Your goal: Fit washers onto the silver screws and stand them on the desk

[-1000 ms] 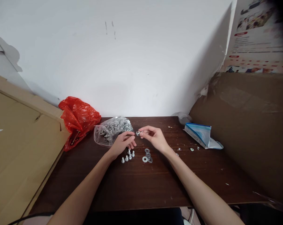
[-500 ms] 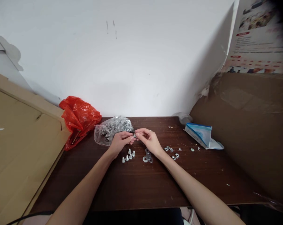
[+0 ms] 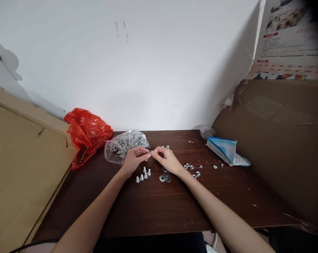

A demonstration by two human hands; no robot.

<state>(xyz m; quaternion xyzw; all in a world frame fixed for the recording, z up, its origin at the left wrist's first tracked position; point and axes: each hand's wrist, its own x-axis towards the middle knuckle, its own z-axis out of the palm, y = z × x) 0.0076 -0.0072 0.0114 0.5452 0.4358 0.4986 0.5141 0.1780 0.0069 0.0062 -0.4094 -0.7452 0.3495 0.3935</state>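
Since a second ago the left hand [image 3: 134, 161] and right hand [image 3: 166, 160] have come together, fingers pinched narrow on one small metal piece [image 3: 150, 153]. Left of the fingers lies a clear bag of hardware [image 3: 123, 145]; below them bolts [image 3: 143, 176] and washers [image 3: 165, 176]; right, nuts [image 3: 192, 169] on the worktop [image 3: 153, 207].
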